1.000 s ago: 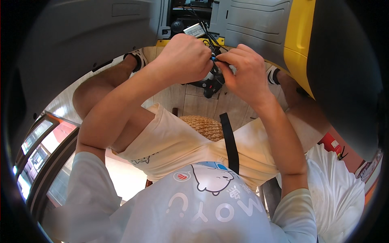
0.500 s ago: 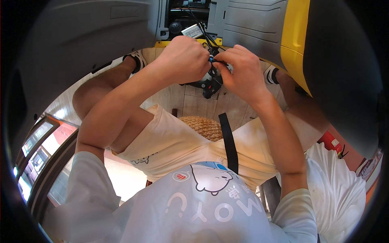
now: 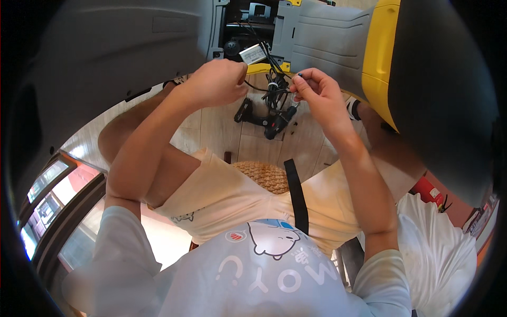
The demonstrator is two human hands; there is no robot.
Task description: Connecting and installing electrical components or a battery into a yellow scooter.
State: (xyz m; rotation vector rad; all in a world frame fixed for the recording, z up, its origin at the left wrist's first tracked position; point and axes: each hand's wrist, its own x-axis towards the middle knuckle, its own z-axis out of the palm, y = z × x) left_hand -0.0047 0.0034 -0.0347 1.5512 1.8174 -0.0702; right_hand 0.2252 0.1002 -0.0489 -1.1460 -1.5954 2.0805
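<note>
My left hand [image 3: 219, 84] is closed on a thin black cable at the left of the cable bundle. My right hand [image 3: 319, 100] pinches a thin black cable end, with a small dark tip at the thumb, to the bundle's right. The coiled black cables [image 3: 275, 94] have a pale tie round them and run up to a silver box [image 3: 251, 54] with a label, in an open compartment [image 3: 248, 26] of a grey and yellow housing. A black power drill [image 3: 272, 124] lies on the wooden floor beneath the bundle.
Dark grey panel [image 3: 116, 42] at left, grey panel [image 3: 327, 37] with yellow trim [image 3: 380, 63] and a black part [image 3: 443, 95] at right. My legs flank the drill. Below are a woven seat [image 3: 259, 171] and black strap [image 3: 296, 195]. A red extinguisher [image 3: 429, 191] and white cloth [image 3: 433, 248] sit at right.
My hands have parted: the left moved down and left, the right slightly down and right. The blue piece between them is out of sight. More of the cable bundle and drill shows.
</note>
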